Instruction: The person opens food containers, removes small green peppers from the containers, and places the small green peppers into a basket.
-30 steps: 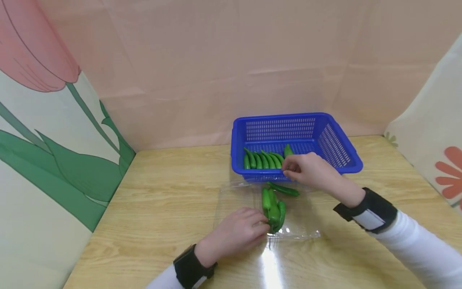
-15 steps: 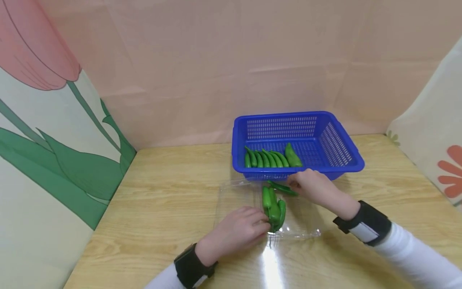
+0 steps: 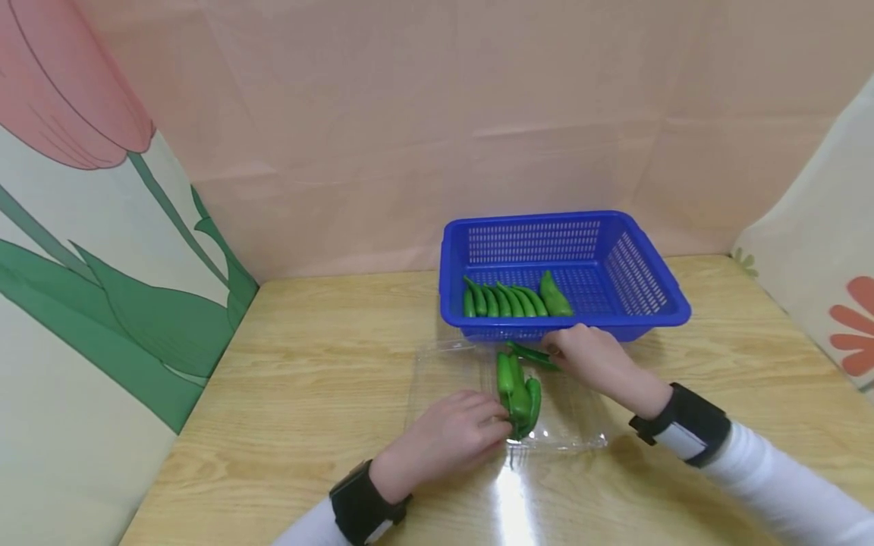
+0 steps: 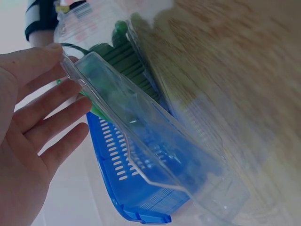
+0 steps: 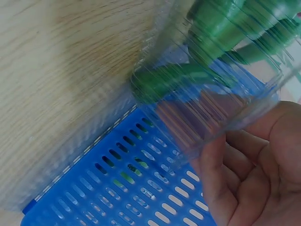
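Observation:
A clear plastic box lies in front of the blue basket. In it are several green peppers in a bunch and one slim green chili pepper at the far side. My left hand holds the box; in the left wrist view its thumb and forefinger pinch the clear rim. Reaching over the far wall, my right hand has its fingers in the box at the right end of the slim chili pepper. Whether they close on it is hidden.
Just behind the box stands the blue basket. Several slim chili peppers lie in a row at its left, with a broader green pepper beside them. A wood-grain table meets the pink backdrop.
My right hand has drawn back from over the basket's front rim, down to the slim chili pepper in the box. The broad pepper in the basket is now uncovered. My left hand stays put.

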The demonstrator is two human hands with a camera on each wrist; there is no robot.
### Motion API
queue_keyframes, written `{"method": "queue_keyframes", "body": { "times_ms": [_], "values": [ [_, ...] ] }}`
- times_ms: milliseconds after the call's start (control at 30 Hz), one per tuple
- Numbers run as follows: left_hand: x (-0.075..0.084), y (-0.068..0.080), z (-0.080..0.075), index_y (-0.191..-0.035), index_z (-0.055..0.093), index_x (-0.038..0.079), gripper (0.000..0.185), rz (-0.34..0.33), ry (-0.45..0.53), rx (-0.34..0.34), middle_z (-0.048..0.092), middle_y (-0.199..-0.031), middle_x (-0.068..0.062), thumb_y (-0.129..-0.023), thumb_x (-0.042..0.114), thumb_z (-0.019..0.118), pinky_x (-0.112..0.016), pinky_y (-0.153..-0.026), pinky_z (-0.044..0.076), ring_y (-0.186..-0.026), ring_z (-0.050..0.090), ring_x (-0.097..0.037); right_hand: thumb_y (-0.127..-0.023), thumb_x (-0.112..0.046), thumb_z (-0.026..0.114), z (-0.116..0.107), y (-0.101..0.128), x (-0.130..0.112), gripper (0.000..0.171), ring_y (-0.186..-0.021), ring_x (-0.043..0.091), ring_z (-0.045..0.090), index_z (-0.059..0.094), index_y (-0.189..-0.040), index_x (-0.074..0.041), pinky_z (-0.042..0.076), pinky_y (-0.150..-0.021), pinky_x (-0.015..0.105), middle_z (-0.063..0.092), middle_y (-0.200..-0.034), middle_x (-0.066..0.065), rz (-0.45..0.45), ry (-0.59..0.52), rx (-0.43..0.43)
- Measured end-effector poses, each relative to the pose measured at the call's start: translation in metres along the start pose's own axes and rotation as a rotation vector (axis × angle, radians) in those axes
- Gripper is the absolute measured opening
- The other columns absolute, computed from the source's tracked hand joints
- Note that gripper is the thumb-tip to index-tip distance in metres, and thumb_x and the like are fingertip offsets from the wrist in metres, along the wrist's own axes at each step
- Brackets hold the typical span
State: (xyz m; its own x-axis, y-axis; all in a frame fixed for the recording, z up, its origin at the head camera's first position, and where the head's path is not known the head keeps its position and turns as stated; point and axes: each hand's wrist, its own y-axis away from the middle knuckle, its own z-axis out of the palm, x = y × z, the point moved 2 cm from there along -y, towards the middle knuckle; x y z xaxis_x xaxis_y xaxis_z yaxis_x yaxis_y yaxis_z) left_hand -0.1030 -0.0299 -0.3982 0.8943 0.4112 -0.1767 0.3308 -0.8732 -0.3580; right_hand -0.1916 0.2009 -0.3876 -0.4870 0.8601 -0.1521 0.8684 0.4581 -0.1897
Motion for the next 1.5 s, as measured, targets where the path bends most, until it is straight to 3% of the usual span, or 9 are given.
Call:
{"method": "queue_keyframes", "body": {
  "times_ms": [500, 767, 933, 1167, 1500],
  "values": [
    [0.001, 0.0, 0.001, -0.105, 0.069, 0.02, 0.018, -0.001, 0.001, 0.011, 0.067, -0.11, 0.006, -0.09, 0.027, 0.062, -0.025, -0.101, 0.046, -0.108, 0.06, -0.009, -0.077, -0.002, 0.069, 0.007, 0.0, -0.007, 0.013, -0.052, 0.015, 0.054, 0.068, -0.076, -0.015, 0.047, -0.042, 0.033, 0.061, -0.063, -0.002, -0.051, 0.051, 0.125],
    [0.001, 0.001, 0.001, -0.106, 0.07, 0.02, 0.018, 0.003, 0.002, 0.008, 0.067, -0.109, 0.007, -0.092, 0.026, 0.06, -0.024, -0.1, 0.046, -0.108, 0.059, -0.009, -0.075, -0.006, 0.076, 0.01, -0.001, -0.006, 0.013, -0.064, 0.023, 0.064, 0.07, -0.079, -0.015, 0.052, -0.049, 0.037, 0.068, -0.073, 0.0, -0.056, 0.046, 0.054],
    [0.001, 0.001, 0.001, -0.106, 0.07, 0.019, 0.019, 0.001, 0.002, 0.012, 0.067, -0.11, 0.006, -0.091, 0.026, 0.061, -0.025, -0.101, 0.046, -0.109, 0.059, -0.01, -0.074, -0.006, 0.077, 0.013, -0.003, -0.005, 0.013, -0.068, 0.021, 0.065, 0.071, -0.082, -0.014, 0.055, -0.054, 0.036, 0.069, -0.078, 0.0, -0.061, 0.036, 0.039],
    [0.001, 0.001, 0.002, -0.105, 0.07, 0.019, 0.019, 0.014, -0.013, 0.026, 0.067, -0.109, 0.006, -0.09, 0.027, 0.062, -0.025, -0.101, 0.045, -0.108, 0.06, -0.01, -0.072, -0.002, 0.075, 0.015, -0.003, -0.006, 0.015, -0.059, 0.009, 0.053, 0.067, -0.074, -0.016, 0.048, -0.048, 0.027, 0.063, -0.069, -0.005, -0.083, 0.029, 0.032],
    [0.001, 0.002, 0.003, -0.105, 0.07, 0.019, 0.018, 0.006, 0.009, 0.044, 0.067, -0.109, 0.006, -0.09, 0.026, 0.062, -0.025, -0.101, 0.045, -0.108, 0.059, -0.011, -0.071, -0.004, 0.073, 0.014, -0.005, -0.007, 0.02, -0.053, 0.011, 0.043, 0.06, -0.066, -0.018, 0.041, -0.043, 0.029, 0.049, -0.059, -0.008, -0.08, 0.039, -0.002]
  ]
}}
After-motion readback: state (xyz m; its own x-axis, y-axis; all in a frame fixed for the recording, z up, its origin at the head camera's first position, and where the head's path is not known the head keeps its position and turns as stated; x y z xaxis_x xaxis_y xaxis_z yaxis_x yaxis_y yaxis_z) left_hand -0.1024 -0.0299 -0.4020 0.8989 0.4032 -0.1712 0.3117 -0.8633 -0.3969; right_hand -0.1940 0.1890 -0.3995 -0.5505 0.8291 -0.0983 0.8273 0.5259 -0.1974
